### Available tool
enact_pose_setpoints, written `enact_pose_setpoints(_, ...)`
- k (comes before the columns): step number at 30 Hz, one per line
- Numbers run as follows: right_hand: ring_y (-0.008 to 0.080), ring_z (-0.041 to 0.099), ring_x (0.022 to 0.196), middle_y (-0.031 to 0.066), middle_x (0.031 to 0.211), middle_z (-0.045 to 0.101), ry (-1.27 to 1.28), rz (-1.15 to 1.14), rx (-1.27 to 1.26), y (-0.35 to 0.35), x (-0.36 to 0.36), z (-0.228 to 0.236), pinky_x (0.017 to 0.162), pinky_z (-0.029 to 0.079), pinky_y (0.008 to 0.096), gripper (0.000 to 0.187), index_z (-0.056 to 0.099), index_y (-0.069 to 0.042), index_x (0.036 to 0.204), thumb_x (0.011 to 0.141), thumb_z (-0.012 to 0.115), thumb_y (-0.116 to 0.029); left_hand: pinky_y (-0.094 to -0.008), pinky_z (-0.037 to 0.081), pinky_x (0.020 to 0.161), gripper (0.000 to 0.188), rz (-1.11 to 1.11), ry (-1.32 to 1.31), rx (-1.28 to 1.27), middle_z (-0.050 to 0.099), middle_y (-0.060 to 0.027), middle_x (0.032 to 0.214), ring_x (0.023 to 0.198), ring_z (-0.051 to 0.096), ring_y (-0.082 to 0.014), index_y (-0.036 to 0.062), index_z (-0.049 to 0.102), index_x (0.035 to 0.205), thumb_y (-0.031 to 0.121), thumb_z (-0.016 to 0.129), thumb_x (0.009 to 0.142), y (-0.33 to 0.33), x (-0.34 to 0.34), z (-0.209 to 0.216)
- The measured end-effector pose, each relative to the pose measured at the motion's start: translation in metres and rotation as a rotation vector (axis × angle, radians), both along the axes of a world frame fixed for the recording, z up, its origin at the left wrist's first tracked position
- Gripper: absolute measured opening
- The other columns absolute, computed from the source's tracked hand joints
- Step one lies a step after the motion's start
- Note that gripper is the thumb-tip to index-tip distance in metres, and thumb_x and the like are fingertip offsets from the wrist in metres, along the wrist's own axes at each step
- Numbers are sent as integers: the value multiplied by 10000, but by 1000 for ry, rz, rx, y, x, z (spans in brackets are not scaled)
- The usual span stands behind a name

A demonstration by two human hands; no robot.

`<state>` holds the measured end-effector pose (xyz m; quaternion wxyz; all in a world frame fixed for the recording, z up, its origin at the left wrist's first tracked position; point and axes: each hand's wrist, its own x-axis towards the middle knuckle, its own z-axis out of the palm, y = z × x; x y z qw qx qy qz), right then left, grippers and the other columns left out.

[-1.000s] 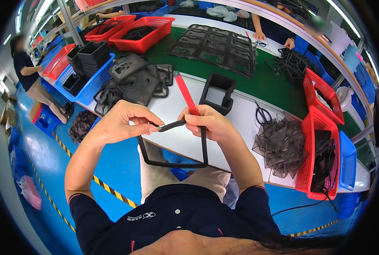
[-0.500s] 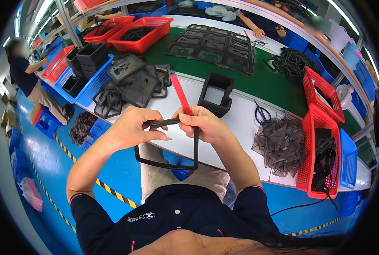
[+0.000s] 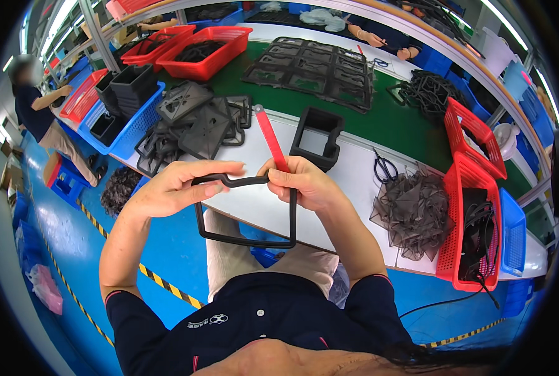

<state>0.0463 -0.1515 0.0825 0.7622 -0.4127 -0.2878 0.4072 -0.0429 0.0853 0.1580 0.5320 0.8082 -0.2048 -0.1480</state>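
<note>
My left hand (image 3: 182,188) is closed round the upper left corner of a thin black rectangular frame (image 3: 248,241), its thumb along the near side and its fingers stretched over the top edge. That edge has a stepped bend in the middle. My right hand (image 3: 301,183) pinches the frame's upper right corner. The same hand also holds a flat red-handled tool (image 3: 270,138), which points up and away; its lower end is hidden in my fingers. Beyond the right hand stands a stack of black frames (image 3: 318,139). Flat dark framed mesh pieces (image 3: 198,122) lie heaped to the left.
Black-handled scissors (image 3: 386,169) and crumpled dark mesh scraps (image 3: 411,213) lie at right, beside a red basket (image 3: 458,219) with cables. A blue basket (image 3: 129,135) of black boxes stands left. Across the green mat (image 3: 273,94) lie a moulded black sheet (image 3: 311,72) and another person's hands (image 3: 379,42).
My left hand has moved left along the frame's top edge, from the bend to the corner, and its fingers have straightened. The frame has levelled slightly. My right hand keeps its hold.
</note>
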Motion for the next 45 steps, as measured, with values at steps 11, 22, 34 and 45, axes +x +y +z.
enact_pose_setpoints(11, 45, 424, 543, -19, 643, 516, 16, 11, -15, 2, 1, 2, 478, 301, 181, 219, 606, -17, 974, 889, 603, -219, -234, 409, 676, 435, 279, -536, -6, 607, -61, 791, 725, 547, -129, -2, 647, 1015, 389, 562, 844, 16, 2, 6)
enact_pose_setpoints(22, 42, 393, 527, -14, 635, 511, 103, 89, 25, 3, -1, 6, 447, 258, 185, 221, 597, -11, 970, 892, 597, -217, -231, 485, 671, 246, 50, -139, 40, 690, -75, 839, 718, 611, -98, 34, 687, 1018, 11, 660, 774, -1, 7, 15)
enact_pose_setpoints(34, 39, 370, 491, -16, 628, 507, 133, 110, 42, 3, -1, 3, 430, 238, 188, 217, 587, -15, 965, 896, 589, -220, -261, 498, 775, 188, 138, -44, -34, 677, -74, 840, 774, 629, -120, -9, 686, 898, -39, 677, 712, -11, 6, 15)
enact_pose_setpoints(45, 37, 370, 474, -16, 624, 514, 142, 72, 33, 4, -2, -2, 423, 244, 186, 205, 601, -20, 945, 898, 587, -219, -243, 478, 755, 196, 132, -54, 25, 618, -27, 840, 800, 608, -103, 20, 619, 878, -42, 689, 705, -22, 4, 11)
